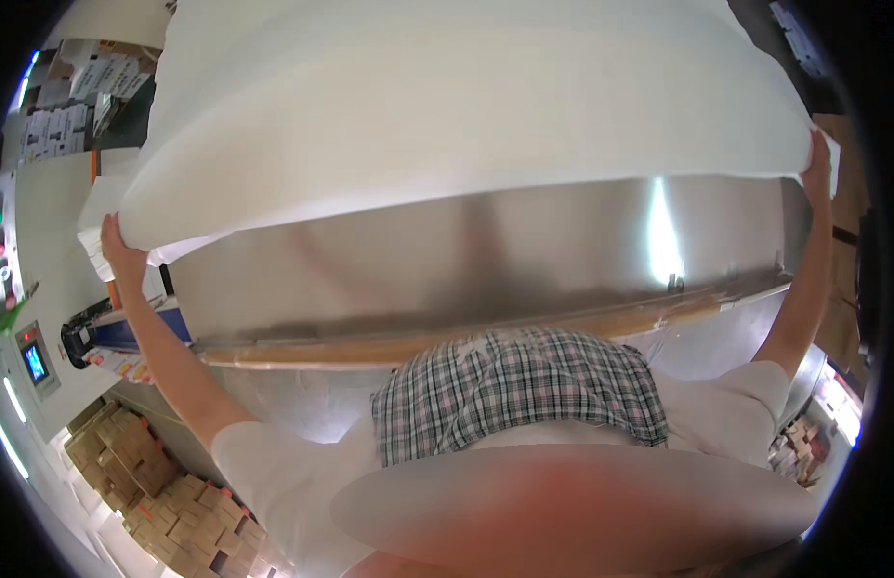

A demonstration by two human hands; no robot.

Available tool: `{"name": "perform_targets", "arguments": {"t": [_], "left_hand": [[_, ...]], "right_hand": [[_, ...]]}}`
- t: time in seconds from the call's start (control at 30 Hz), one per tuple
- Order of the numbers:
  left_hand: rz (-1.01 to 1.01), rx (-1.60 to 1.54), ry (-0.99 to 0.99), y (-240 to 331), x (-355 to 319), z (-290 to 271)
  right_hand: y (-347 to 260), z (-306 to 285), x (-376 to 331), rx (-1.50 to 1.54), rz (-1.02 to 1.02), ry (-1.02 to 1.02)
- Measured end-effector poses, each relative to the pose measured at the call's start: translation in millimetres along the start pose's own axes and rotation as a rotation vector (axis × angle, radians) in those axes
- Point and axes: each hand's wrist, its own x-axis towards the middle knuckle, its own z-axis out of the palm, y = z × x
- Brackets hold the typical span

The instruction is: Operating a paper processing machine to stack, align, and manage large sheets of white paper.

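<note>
A very wide white sheet (466, 106), which looks like paper, spans the upper half of the view. Its near edge is raised and bows between my two hands. At the left near corner, my left hand (124, 250) has its fingers wrapped round the edge, and several white layers show beside it. My right hand (817, 166) grips the right near corner, partly hidden by the sheet. Both arms are stretched far apart. Whether it is one sheet or several throughout, I cannot tell.
Below the sheet lies a shiny metal tabletop (389, 260) with a wooden front strip (447, 347) near my waist. To the left is a machine panel with buttons and a small lit screen (35, 361). Stacked cardboard boxes (192, 525) stand at lower left.
</note>
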Motion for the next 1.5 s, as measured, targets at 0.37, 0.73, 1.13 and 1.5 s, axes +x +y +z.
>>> {"name": "perform_targets", "arguments": {"t": [0.37,0.73,1.13,1.5], "left_hand": [[-0.249,-0.020,-0.234,59,-209,-8],[-0.280,0.039,-0.651,52,-227,-11],[-0.489,-0.066,-1.332,21,-45,81],[-0.107,-0.212,-0.094,128,-83,3]], "right_hand": [[-113,-49,-186,-0.015,0.109,-0.243],[-109,-38,-214,-0.008,0.048,-0.587],[-208,27,9,-0.437,-0.163,-1.701],[-39,62,-64,-0.030,0.009,-0.618]]}}
